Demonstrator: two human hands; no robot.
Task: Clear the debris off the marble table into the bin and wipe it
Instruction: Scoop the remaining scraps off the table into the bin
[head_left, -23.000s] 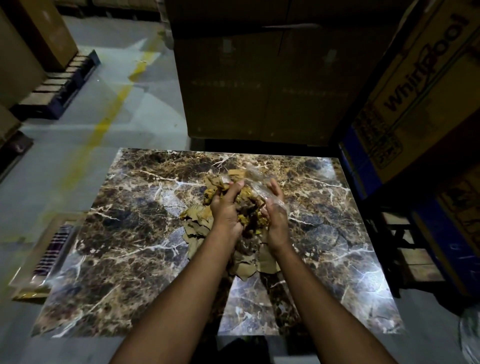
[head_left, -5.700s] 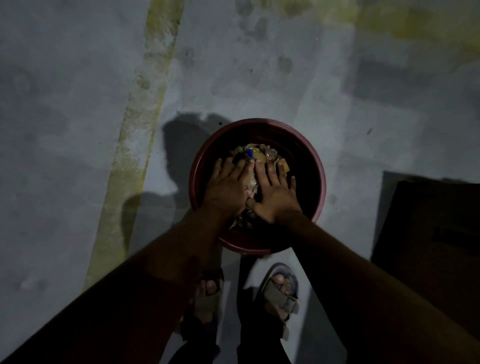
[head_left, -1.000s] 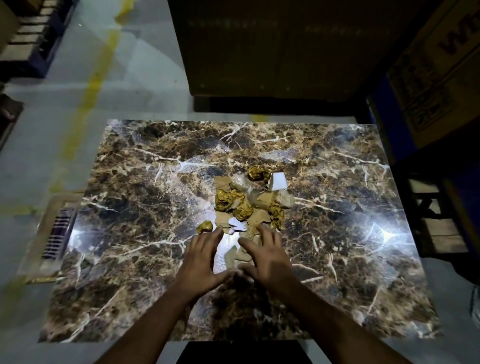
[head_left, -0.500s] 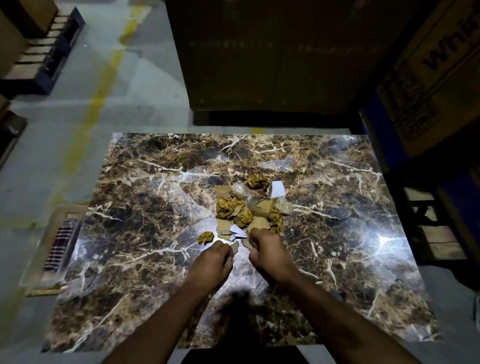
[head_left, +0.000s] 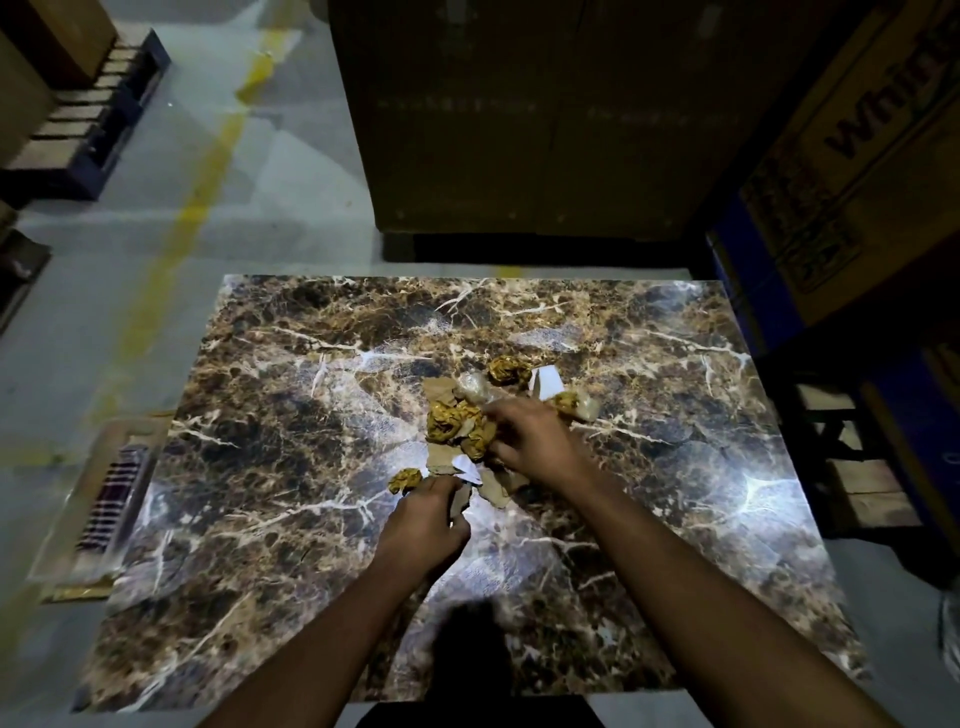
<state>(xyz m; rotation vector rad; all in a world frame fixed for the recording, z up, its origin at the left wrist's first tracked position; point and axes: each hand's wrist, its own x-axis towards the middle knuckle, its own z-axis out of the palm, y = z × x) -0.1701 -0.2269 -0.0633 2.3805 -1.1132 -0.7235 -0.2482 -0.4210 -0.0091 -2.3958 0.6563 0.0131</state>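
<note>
A small heap of debris, crumpled golden wrappers, brown cardboard scraps and white paper bits, lies in the middle of the dark marble table. My left hand sits at the heap's near edge, fingers curled round a brown cardboard scrap. My right hand lies over the heap's right side, fingers curled into wrappers and scraps. One golden wad lies apart, just left of my left hand. The bin is out of view.
Large cardboard boxes stand close behind the table, and a printed appliance box at the right. A wooden stool frame stands by the right edge. On the floor at left lie a flat packaged item and pallets.
Since a second ago both hands curled from flat to gripping. My right hand moved forward onto the heap's right side; my left hand picked up a cardboard scrap at the near edge.
</note>
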